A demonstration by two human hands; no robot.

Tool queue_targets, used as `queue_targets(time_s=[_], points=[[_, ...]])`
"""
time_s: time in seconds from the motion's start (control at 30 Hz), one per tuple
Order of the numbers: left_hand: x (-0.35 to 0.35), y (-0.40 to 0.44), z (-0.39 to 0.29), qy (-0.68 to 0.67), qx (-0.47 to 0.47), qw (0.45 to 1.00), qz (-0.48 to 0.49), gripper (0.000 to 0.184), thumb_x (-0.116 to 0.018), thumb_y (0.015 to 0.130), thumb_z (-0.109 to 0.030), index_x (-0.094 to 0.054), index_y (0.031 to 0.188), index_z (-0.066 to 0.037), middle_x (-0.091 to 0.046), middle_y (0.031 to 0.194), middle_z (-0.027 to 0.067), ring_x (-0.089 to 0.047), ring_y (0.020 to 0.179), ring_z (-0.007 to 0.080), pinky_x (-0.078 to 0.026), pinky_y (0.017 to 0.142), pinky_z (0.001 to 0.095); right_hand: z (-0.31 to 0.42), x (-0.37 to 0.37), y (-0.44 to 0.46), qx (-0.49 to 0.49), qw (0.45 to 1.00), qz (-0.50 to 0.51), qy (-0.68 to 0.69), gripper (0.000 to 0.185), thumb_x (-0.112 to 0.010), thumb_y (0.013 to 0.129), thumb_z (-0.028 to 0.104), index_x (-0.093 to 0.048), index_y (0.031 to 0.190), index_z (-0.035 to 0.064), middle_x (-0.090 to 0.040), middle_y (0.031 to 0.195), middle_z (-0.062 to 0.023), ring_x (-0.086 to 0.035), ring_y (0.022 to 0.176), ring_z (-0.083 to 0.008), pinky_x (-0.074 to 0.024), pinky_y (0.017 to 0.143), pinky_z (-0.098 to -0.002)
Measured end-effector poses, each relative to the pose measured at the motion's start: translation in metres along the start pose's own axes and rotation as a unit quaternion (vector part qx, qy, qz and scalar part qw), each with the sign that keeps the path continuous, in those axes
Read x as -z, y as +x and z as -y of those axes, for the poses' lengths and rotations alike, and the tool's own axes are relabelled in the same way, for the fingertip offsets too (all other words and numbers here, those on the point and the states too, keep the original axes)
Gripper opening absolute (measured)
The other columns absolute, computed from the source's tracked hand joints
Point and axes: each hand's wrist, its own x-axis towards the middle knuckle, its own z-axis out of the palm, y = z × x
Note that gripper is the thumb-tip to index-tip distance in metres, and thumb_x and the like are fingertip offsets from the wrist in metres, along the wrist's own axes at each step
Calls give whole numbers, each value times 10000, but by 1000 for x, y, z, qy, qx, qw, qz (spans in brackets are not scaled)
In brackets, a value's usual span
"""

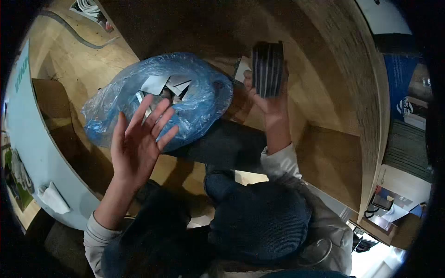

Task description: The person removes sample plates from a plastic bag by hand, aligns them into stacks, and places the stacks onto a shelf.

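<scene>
A blue translucent plastic bag (204, 116) lies with its mouth spread, and several flat white and grey pieces (155, 85) show inside it. My left hand (141, 139) is palm up with its fingers apart over the bag's near left side, holding nothing. To the right of the bag, my right hand (270, 104) is closed around a thick stack of dark flat pieces (267, 69) whose edges show as grey stripes. The stack stands upright in that grip, with the fingers partly hidden behind it. A pale flat piece (241, 69) is just left of the stack.
Wooden panels surround the work area, with a curved-looking one (340, 60) on the right. A pale blue panel (48, 143) stands at left, a white crumpled item (53, 197) on it. A dark grey hose (76, 33) lies at upper left. Stacked sheets (408, 150) sit far right.
</scene>
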Motion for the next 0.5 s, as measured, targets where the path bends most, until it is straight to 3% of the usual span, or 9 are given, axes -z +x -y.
queue_targets(time_s=[0.03, 0.1, 0.17, 0.23, 0.3, 0.33, 0.4, 0.47, 0.5], points=[[0, 3, 2, -9, -5, 1000, 5, 644, -350, 862, -544, -309, 1321, -94, -348, 1332, 137, -367, 1212, 245, -316, 995, 397, 2, 17, 4, -64, 967, -48, 241, 462, -470, 869, 365, -417, 1186, 34, -493, 1121, -133, -503, 1024, -285, -448, 854, -361], [-2, 5, 4, 21, 2, 1000, -1, 644, -367, 863, -527, -286, 1333, -94, -347, 1333, 141, -363, 1217, 241, -315, 995, 393, -9, 81, 7, -114, 959, 95, 239, 518, -403, 875, 437, -415, 1202, 35, -486, 1142, -148, -502, 1032, -278, -458, 845, -357], [-2, 4, 6, 40, 4, 999, -10, 645, -376, 864, -519, -275, 1339, -94, -347, 1333, 143, -361, 1219, 240, -314, 995, 391, -12, 73, 2, -143, 945, 167, 243, 550, -369, 879, 472, -414, 1210, 36, -482, 1153, -155, -502, 1036, -275, -464, 840, -355], [-5, 5, 7, 145, -8, 989, 18, 709, -410, 841, -542, -219, 1361, -99, -314, 1358, 131, -337, 1236, 250, -301, 1002, 394, -22, 43, -11, -57, 997, -49, 20, 611, -462, 836, 480, -392, 1231, 19, -488, 1140, -159, -512, 1025, -258, -471, 827, -339], [-4, 4, 5, 204, -16, 979, 10, 745, -428, 829, -553, -192, 1372, -101, -298, 1371, 124, -326, 1244, 255, -295, 1006, 396, -32, 4, -16, -31, 985, -149, -85, 649, -508, 815, 484, -381, 1242, 11, -491, 1133, -161, -517, 1019, -250, -474, 820, -331], [-1, 5, 5, 190, -18, 980, 47, 816, -504, 794, -532, -135, 1381, -103, -273, 1375, 147, -316, 1246, 267, -296, 1005, 398, -36, -13, -16, -9, 990, -7, -139, 684, -548, 786, 485, -382, 1239, 0, -499, 1114, -159, -523, 1010, -244, -473, 824, -330], [4, 3, 9, 180, -26, 981, 65, 903, -581, 759, -511, -79, 1390, -104, -249, 1379, 170, -306, 1247, 278, -298, 1004, 400, -42, -43, -16, 44, 933, 277, -224, 759, -629, 727, 488, -383, 1233, -22, -514, 1076, -154, -534, 992, -231, -471, 832, -328], [7, 3, 16, 176, -43, 972, 150, 1105, -650, 687, -528, 76, 1374, -58, -223, 1360, 232, -289, 1243, 316, -287, 1008, 402, -45, -69, -19, 3, 918, 322, -229, 776, -662, 692, 475, -397, 1218, -32, -518, 1072, -154, -530, 998, -226, -469, 833, -327], [5, 1, 12, 179, -46, 973, 138, 1105, -650, 687, -528, 76, 1374, -58, -223, 1360, 232, -289, 1243, 316, -287, 1008, 402, -46, -80, -20, -24, 900, 357, -248, 794, -695, 657, 462, -412, 1203, -42, -522, 1067, -154, -526, 1005, -221, -466, 834, -327]])
